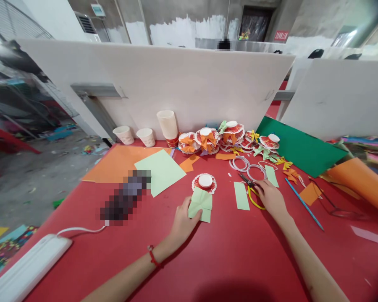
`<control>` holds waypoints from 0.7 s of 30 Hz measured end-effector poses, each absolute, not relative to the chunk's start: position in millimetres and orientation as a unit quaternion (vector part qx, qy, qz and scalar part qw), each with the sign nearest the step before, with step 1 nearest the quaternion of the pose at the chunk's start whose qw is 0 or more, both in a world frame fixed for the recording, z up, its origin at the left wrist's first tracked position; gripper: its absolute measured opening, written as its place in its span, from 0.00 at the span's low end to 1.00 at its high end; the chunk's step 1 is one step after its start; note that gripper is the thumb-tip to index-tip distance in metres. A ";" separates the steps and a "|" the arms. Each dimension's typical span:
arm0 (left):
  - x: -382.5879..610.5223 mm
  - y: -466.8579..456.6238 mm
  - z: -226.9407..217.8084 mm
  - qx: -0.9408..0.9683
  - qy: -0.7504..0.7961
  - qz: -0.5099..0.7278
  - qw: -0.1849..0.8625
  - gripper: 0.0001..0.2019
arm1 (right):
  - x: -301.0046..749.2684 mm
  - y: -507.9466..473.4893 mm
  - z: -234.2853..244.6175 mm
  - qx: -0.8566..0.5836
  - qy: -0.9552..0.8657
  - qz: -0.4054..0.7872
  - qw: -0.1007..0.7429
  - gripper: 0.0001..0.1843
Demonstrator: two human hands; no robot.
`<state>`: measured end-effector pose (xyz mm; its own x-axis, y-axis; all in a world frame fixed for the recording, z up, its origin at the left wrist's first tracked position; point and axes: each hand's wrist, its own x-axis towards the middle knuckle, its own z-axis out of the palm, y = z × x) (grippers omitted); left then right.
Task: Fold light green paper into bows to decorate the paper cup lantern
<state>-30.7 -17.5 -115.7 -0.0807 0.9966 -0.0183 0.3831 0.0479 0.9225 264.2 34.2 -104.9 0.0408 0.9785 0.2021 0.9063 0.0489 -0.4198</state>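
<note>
My left hand [184,222] pinches creased light green paper [200,200] low over the red table, thumb on top and fingers at its left edge. Just beyond it sits a scalloped red-and-white paper piece with a white cup base [205,181] on top. To the right, my right hand [271,199] has its fingers closed on the scissors [254,201], which have yellow handles and dark blades pointing away to the left. Beside the scissors lies a light green strip [241,196]; another green strip [271,175] is behind my right fingers.
Finished-looking cup ornaments [229,136] with paper bows line the white partition [182,84]. Paper cups [167,126] stand left of them. A large green sheet [160,173], a pixelated object [126,197] with a cable, and a white power strip [28,268] lie left; a blue pencil [304,204] lies right.
</note>
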 end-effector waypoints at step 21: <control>-40.1 1.0 -124.2 0.438 0.487 0.491 0.575 0.19 | 171.9 6.5 -81.9 -0.549 -0.750 0.280 0.239 0.15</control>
